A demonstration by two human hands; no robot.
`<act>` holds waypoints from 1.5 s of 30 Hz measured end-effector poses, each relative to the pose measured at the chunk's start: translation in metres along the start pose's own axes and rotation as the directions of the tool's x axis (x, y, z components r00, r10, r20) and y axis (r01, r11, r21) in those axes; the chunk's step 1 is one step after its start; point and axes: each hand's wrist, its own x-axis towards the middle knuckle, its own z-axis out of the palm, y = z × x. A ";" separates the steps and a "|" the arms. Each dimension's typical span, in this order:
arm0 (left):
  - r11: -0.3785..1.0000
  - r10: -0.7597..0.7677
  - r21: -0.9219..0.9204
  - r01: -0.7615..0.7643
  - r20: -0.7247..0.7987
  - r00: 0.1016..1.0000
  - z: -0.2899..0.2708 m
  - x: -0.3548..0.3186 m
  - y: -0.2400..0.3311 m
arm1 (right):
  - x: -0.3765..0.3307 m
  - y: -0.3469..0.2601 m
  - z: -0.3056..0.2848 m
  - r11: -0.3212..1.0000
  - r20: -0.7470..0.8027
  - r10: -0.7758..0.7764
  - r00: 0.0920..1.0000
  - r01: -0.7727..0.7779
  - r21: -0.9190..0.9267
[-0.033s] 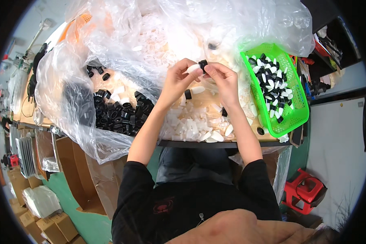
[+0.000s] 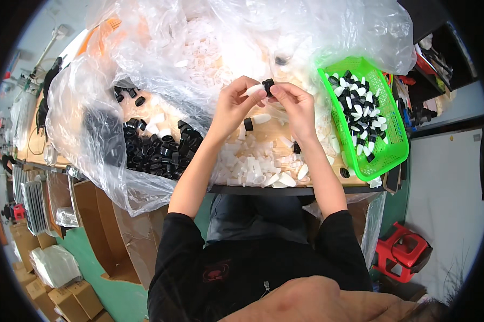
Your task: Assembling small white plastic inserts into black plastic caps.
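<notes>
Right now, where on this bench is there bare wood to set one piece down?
A small bare strip of wooden benchtop shows below the hands, between the black caps and the green basket. A thinner patch lies by the upper black caps. The front edge is crowded with white pieces; plastic bags cover the back.

A small black cap and a white plastic piece are held together between the left hand and right hand above the wooden table. Left of the hands, black caps are piled in clear plastic bags; right of them, a green basket is filled with assembled black-and-white parts.
</notes>
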 end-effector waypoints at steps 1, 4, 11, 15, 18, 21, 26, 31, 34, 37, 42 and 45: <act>1.000 -0.001 -0.001 0.001 0.000 1.000 0.000 0.000 0.000 | 0.000 0.001 0.000 1.000 -0.001 0.023 1.000 -0.023 -0.010; 0.999 -0.015 -0.045 0.014 -0.018 1.000 0.000 0.000 -0.001 | 0.001 -0.001 -0.001 0.999 0.012 0.000 1.000 0.001 -0.049; 0.998 -0.068 -0.009 0.068 -0.009 0.998 -0.003 0.001 0.005 | 0.005 0.000 -0.005 0.995 0.009 0.003 1.000 -0.002 -0.103; 0.986 -0.067 0.155 0.064 0.012 0.998 -0.016 0.006 0.003 | 0.012 0.009 -0.002 0.975 0.172 -0.100 0.980 0.131 -0.179; 0.991 0.118 0.092 -0.097 -0.257 0.959 -0.038 0.012 0.004 | 0.017 0.012 0.013 0.980 0.222 -0.070 0.973 0.108 -0.164; 0.981 0.195 0.088 -0.175 -0.365 0.910 -0.053 0.013 0.010 | 0.031 0.026 0.021 0.925 0.280 0.064 0.958 0.048 -0.376; 0.944 0.269 0.270 -0.189 -0.297 0.916 -0.055 0.013 0.004 | 0.047 0.072 0.031 0.479 0.439 -0.166 0.883 0.462 -0.746; 0.888 0.326 0.412 -0.202 -0.258 0.909 -0.055 0.011 0.005 | 0.049 0.075 0.032 0.238 0.483 -0.272 0.833 0.544 -0.805; 0.865 0.324 0.474 -0.166 -0.274 0.905 -0.048 0.008 0.014 | 0.049 0.064 0.021 0.428 0.357 -0.473 0.806 0.564 -0.706; 0.762 0.428 0.606 -0.226 -0.210 0.879 -0.048 0.009 0.013 | 0.048 0.030 0.011 0.720 0.183 -0.315 0.931 0.361 -0.593; 0.772 0.384 0.613 -0.169 -0.238 0.892 -0.044 0.011 0.011 | 0.040 0.012 -0.031 0.572 0.300 -0.093 0.949 0.298 -0.764; 0.779 0.364 0.605 -0.166 -0.220 0.905 -0.042 0.010 0.007 | 0.028 0.007 -0.034 0.275 0.389 -0.409 0.826 0.517 -0.811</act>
